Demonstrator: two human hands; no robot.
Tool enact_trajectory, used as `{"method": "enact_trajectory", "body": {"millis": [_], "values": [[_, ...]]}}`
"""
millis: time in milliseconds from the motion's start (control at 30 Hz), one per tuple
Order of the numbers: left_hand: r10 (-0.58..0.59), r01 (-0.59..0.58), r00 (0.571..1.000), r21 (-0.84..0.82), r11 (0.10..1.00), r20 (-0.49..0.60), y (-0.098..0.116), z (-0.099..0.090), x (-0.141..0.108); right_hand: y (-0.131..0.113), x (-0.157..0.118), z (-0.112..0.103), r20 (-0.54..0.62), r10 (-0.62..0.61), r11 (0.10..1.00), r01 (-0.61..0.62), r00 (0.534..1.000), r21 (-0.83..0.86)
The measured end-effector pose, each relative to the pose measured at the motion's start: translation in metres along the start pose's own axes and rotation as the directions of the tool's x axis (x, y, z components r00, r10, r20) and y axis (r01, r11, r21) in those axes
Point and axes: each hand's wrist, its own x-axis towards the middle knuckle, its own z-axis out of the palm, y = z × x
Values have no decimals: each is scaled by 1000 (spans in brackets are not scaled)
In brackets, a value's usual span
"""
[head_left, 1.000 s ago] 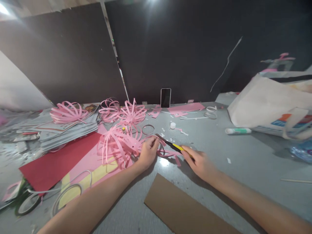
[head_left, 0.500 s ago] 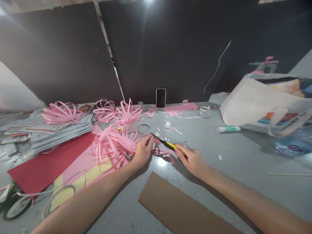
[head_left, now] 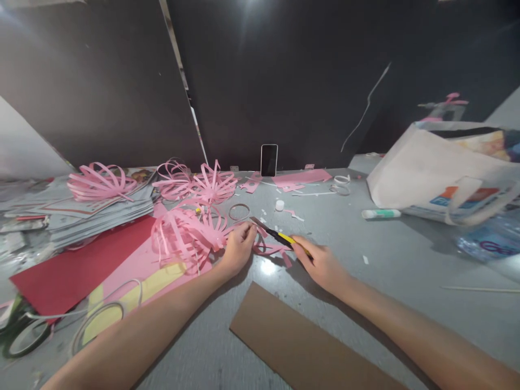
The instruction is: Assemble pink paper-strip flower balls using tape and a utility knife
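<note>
In my right hand [head_left: 323, 265] is a yellow and black utility knife [head_left: 286, 238], its long blade pointing left and away from me. The blade's tip reaches the fingertips of my left hand [head_left: 239, 246], which is closed in a pinch on a pink paper strip [head_left: 264, 233]; my fingers partly hide it. More pink strips [head_left: 276, 249] curl on the table just right of that hand. Left of it lies a tangled bunch of pink paper strips [head_left: 182, 235]. A thin ring [head_left: 239, 212] rests behind my left hand.
Strip-paper balls [head_left: 213, 187], newspapers [head_left: 105, 214], red paper [head_left: 81, 268] and a tape roll [head_left: 26, 340] fill the left. A phone [head_left: 268, 160] leans on the black wall. Brown cardboard [head_left: 300, 338] lies in front. Right are a glue stick [head_left: 381, 214] and white bag [head_left: 402, 162].
My view has tilted and shifted slightly. Both hands keep nearly the same place and hold, with the knife tip still by my left fingers.
</note>
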Motion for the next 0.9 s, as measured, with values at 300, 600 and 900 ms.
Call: {"method": "enact_trajectory", "body": {"millis": [300,600,900], "values": [[-26,25,996,-18,1000,-83,-5,-3,3,5,-1,2,-25,-35,999,35,999,-11],[47,-47,999,35,998,6,3,-1,0,5,-1,1,-52,-95,993,90,994,-79],[22,-21,999,23,999,-30,-4,-2,1,5,0,1,-50,-110,990,105,993,-91]]}}
